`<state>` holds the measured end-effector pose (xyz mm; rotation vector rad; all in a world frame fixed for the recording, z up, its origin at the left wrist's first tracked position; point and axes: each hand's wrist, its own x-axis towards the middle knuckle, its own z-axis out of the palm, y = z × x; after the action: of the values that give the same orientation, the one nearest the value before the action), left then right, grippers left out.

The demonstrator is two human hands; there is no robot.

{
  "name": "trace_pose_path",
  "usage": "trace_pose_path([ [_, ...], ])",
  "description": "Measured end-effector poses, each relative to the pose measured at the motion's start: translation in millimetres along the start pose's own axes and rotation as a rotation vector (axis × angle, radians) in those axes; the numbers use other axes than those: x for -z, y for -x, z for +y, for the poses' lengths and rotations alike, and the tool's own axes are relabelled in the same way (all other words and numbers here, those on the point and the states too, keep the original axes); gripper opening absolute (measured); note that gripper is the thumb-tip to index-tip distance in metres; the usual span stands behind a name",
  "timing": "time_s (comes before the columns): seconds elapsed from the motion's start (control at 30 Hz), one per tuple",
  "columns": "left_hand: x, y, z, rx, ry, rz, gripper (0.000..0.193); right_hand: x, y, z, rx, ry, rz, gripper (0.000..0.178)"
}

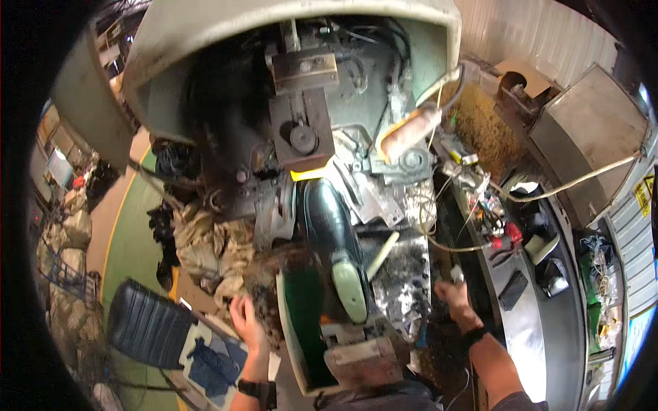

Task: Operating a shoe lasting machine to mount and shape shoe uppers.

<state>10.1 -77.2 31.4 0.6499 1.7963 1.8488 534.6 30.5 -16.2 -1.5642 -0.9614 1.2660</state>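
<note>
In the middle, a glossy black shoe (327, 216) lies lengthwise in the machine. Its far end sits under the metal head (301, 130), and a pale green piece (349, 291) shows at its near end. Low on the left, my left hand (245, 322) is raised with fingers curved and apart, holding nothing. It is nearest to the open green-lined bin (279, 294). To the right of the shoe, my right hand (458, 301) is closed, with a small whitish thing (457, 274) at its fingertips; its kind cannot be made out. Neither hand touches the shoe.
A light-coloured hood (295, 10) arches over the machine. At right runs a metal bench (524, 329) with red-handled pliers (507, 236) and loose tools. A cable (439, 243) hangs nearby. At left stand a black padded seat (151, 322) and crumpled cloth (202, 246).
</note>
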Motion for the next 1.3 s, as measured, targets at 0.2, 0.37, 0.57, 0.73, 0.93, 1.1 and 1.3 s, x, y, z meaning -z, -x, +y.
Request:
trace_pose_path([
  [0.2,-100.0,63.7,117.2,-0.087,0.202,-0.462,0.047,-63.2,40.5,-101.0,0.233,-0.127,-0.248,0.039],
  [0.37,-167.1,120.8,144.0,-0.368,-0.294,-0.525,0.110,-106.7,69.0,-104.5,0.565,0.402,-0.113,0.017],
  [0.57,-180.9,127.4,135.6,-0.504,-0.413,-0.380,0.105,-109.4,66.3,-100.5,0.534,0.317,-0.071,0.016],
  [0.73,-180.2,128.6,136.6,-0.375,-0.286,-0.436,0.104,-108.4,63.4,-95.6,0.578,0.241,-0.089,0.019],
  [0.93,-181.8,128.5,136.2,-0.359,-0.347,-0.409,0.104,-112.3,58.8,-89.2,0.564,0.118,-0.108,0.020],
  [1.1,-180.0,128.2,133.5,-0.382,-0.345,-0.411,0.104,-112.5,57.8,-90.1,0.616,0.157,-0.078,0.026],
  [1.3,-180.4,128.8,130.8,-0.405,-0.331,-0.395,0.104,-106.7,61.9,-97.5,0.509,0.265,-0.151,0.024],
])
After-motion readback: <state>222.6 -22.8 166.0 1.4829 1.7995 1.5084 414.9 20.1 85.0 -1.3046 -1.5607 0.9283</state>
